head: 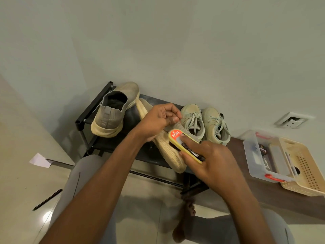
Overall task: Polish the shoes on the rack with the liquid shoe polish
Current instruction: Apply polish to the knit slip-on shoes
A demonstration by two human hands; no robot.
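Gripping the tilted shoe w/ your left hand, right hand fingers pinch the polish applicator against it.

arms: bare, no sleeves | legs: grey trousers, dark seams | feet: bare

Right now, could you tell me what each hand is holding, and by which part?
Left hand grips the tilted slip-on shoe at its heel collar; right hand holds the yellow Kiwi shine sponge by its rear end.

Pale wall, glossy tiled floor
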